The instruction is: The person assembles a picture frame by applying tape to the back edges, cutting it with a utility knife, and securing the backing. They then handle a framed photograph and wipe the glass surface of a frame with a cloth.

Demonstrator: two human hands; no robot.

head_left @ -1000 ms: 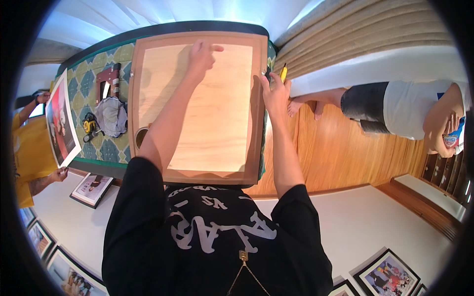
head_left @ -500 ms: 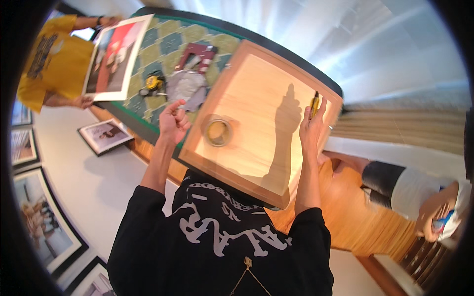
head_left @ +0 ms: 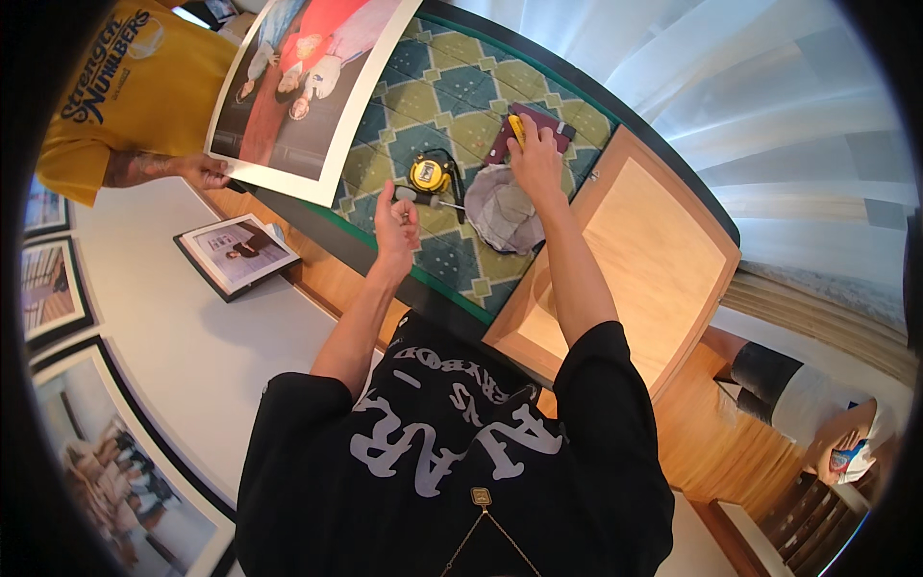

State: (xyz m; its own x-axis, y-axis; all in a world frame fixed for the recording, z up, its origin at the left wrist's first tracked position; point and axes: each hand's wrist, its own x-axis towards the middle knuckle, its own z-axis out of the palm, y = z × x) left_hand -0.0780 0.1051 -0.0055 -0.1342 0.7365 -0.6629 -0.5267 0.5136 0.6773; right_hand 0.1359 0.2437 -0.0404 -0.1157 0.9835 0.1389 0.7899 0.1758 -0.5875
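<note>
My right hand is closed round a yellow utility knife and reaches over the quilted green table cover. Beneath and beside that hand lie a maroon flat object, whose kind is partly hidden, and a crumpled grey cloth. My left hand is raised near the cover's front edge, thumb up and fingers curled, with nothing visible in it. Just beyond it sit a yellow-and-black tape measure and what looks like a screwdriver. My right forearm crosses the wooden frame with a pale panel.
At the left, a person in a yellow shirt holds a large white-bordered photo print over the table. A small framed photo stands below it. Larger framed pictures line the left side. Another person is at the right.
My view has shifted left. My right hand, still holding the knife, has moved from above the wooden panel to the cloth and maroon object. The left hand stays curled, now near the tape measure.
</note>
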